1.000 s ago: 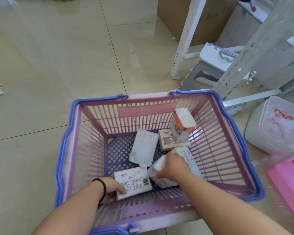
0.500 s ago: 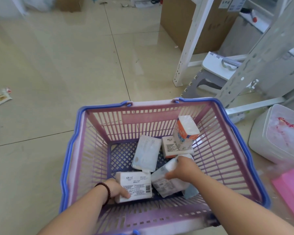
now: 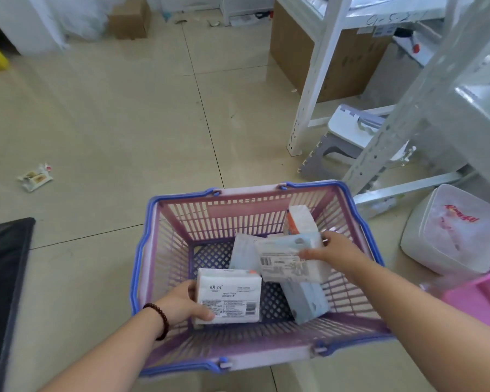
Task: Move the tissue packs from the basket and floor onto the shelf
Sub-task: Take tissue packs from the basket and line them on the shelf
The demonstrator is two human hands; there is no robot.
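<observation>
A pink and blue basket [image 3: 164, 250] stands on the floor below me with several tissue packs in it. My left hand [image 3: 183, 305] grips a white tissue pack [image 3: 229, 299], lifted at the basket's near left. My right hand [image 3: 333, 248] holds a pale blue and white tissue pack [image 3: 290, 260], raised above the basket's middle. Another light blue pack [image 3: 304, 302] lies on the basket's bottom. An orange and white pack [image 3: 299, 220] leans at the far right wall. The white metal shelf [image 3: 311, 89] stands at the upper right.
A small wrapped pack [image 3: 35, 177] lies on the tiled floor at the left. A white lidded tub [image 3: 447, 230] and a pink bin [image 3: 481, 299] sit right of the basket. A folding step stool [image 3: 348, 137] and cardboard boxes [image 3: 292, 49] are under the shelf. A black mat [image 3: 3, 267] lies left.
Both hands have lifted their packs off the basket's bottom. The right hand's pack has risen and turned flat. The camera has tilted up, showing more of the floor and shelf.
</observation>
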